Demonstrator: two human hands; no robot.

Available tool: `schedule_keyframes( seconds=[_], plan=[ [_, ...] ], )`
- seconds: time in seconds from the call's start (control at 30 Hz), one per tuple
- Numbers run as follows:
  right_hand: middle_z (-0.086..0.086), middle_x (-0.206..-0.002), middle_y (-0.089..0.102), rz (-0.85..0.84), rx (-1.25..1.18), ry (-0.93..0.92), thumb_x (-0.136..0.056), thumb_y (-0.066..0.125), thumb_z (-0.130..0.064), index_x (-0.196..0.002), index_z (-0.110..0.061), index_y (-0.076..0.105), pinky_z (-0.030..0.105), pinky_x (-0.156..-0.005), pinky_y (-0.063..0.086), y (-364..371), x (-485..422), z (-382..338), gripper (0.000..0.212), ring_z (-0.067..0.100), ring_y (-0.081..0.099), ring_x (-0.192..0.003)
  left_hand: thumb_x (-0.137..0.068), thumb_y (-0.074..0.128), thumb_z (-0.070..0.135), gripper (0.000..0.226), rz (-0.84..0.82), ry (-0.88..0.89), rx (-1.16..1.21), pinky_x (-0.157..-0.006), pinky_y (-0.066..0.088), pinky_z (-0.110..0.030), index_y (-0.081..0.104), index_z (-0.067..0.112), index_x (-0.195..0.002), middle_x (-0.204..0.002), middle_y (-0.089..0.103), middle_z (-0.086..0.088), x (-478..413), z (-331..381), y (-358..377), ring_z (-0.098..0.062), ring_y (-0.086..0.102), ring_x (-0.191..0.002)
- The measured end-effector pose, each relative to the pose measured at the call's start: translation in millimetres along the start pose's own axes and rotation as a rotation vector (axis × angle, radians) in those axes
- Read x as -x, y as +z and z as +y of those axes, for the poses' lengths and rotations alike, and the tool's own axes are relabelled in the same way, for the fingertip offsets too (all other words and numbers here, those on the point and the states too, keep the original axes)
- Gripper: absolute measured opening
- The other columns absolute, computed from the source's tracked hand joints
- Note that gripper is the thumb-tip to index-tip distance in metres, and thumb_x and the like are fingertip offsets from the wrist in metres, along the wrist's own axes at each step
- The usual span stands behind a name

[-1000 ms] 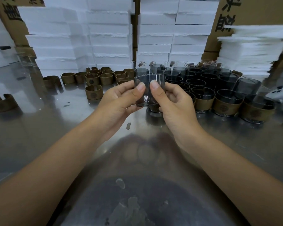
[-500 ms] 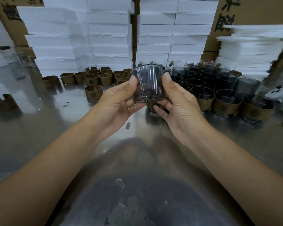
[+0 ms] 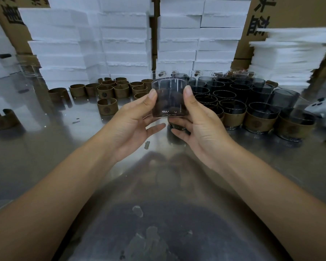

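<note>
Glass (image 3: 168, 98): smoky grey, see-through, no sleeve on it. Upright, rim up, held clear of the steel table (image 3: 45, 147), dead centre between both hands.

Left hand (image 3: 134, 125): palm turned inward, thumb tip pressed on the glass's left wall near the top. Upper fingers wrap behind; they show as a dark blur through the glass. Lower fingers stretch out under the base.

Right hand (image 3: 199, 127): mirror of the left. Thumb tip is on the right wall at about the same height, upper fingers behind the glass, lower fingers extended below.

The two sets of lower fingertips point at each other, close but not touching. Both hands clamp the one glass, thumb against fingers.

Around it:
- Loose brown sleeves (image 3: 107, 109) stand on the table, left of and behind the left hand.
- A block of grey glasses (image 3: 260, 117) sits right of the right hand; the front row wears brown sleeves.
- White foam boxes (image 3: 124, 44) are stacked along the back.
- A white controller (image 3: 322, 108) lies at the far right edge.
</note>
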State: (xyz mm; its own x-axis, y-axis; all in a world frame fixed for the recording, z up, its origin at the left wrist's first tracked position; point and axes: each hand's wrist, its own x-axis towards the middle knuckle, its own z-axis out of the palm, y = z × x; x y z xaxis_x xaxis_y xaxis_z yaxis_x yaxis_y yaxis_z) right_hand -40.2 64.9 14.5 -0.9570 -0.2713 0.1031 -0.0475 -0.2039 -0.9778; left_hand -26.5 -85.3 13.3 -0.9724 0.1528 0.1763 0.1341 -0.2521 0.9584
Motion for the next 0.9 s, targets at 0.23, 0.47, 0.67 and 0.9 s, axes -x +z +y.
schedule_keyframes(
  seconds=[0.23, 0.47, 0.67, 0.9],
  plan=[
    [-0.002, -0.098, 0.073, 0.063, -0.058, 0.045, -0.063, 0.067, -0.054, -0.111, -0.018, 0.065, 0.028, -0.084, 0.051, 2.4, 1.2, -0.9, 0.06, 0.01, 0.067, -0.088, -0.081, 0.056, 0.04, 0.025, 0.09, -0.085, -0.008, -0.088, 0.051, -0.028, 0.073, 0.023, -0.09, -0.094, 0.072, 0.001, -2.3, -0.4, 1.3, -0.009, 0.066, -0.084],
    [-0.007, -0.085, 0.074, -0.034, -0.029, 0.044, -0.055, 0.067, -0.055, -0.092, -0.022, 0.072, 0.028, -0.088, 0.049, -2.0, 0.4, 1.6, 0.05, 0.002, 0.066, -0.075, -0.07, 0.066, 0.04, 0.043, 0.036, -0.067, -0.019, -0.082, 0.056, -0.028, 0.069, 0.014, -0.104, -0.097, 0.072, -0.002, -0.9, -2.1, 3.6, -0.014, 0.068, -0.091],
    [-0.009, -0.081, 0.072, -0.078, -0.073, 0.095, -0.055, 0.069, -0.052, -0.086, -0.026, 0.071, 0.023, -0.076, 0.045, -8.5, -4.2, 1.3, 0.04, 0.003, 0.063, -0.071, -0.075, 0.064, 0.031, 0.05, 0.037, -0.056, 0.042, -0.077, 0.056, -0.025, 0.063, 0.001, -0.115, -0.108, 0.07, -0.011, -0.1, -1.3, 2.9, -0.017, 0.068, -0.093],
    [-0.003, -0.093, 0.067, -0.103, -0.191, 0.126, -0.052, 0.071, -0.051, -0.098, -0.025, 0.066, 0.022, -0.072, 0.045, -9.3, -6.0, -0.9, 0.053, 0.009, 0.059, -0.079, -0.075, 0.061, 0.036, 0.039, -0.006, -0.031, 0.025, -0.088, 0.055, -0.03, 0.071, 0.014, -0.105, -0.107, 0.072, -0.006, -0.6, -2.3, 2.6, -0.018, 0.068, -0.098]
  ],
)
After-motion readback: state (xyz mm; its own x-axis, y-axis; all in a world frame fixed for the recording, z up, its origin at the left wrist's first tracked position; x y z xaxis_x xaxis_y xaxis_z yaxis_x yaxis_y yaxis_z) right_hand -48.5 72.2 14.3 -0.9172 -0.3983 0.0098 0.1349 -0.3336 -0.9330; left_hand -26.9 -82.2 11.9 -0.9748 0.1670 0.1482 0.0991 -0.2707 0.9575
